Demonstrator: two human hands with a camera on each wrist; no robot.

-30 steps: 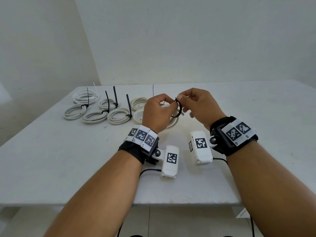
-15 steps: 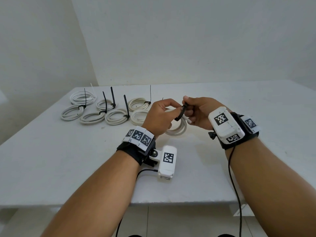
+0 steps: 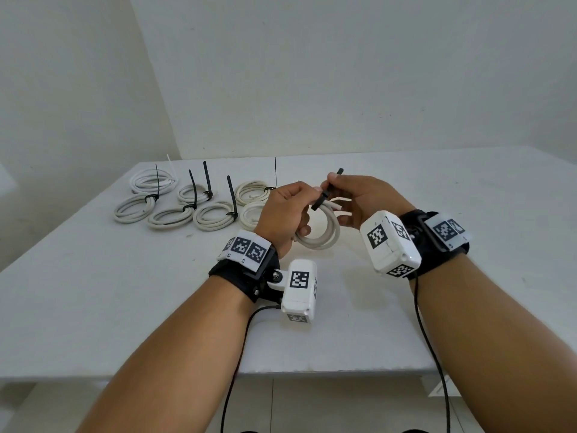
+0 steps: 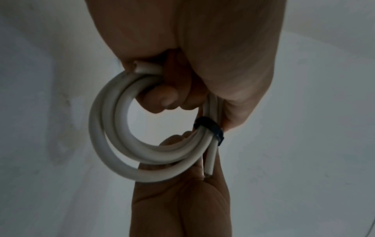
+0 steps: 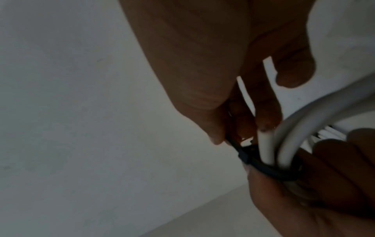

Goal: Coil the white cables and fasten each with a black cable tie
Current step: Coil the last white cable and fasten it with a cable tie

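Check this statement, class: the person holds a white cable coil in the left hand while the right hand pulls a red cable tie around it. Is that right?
Not quite: the cable tie is black, not red, as the head view shows. The rest stands: the left hand holds the white cable coil while the right hand pulls the tie around it.
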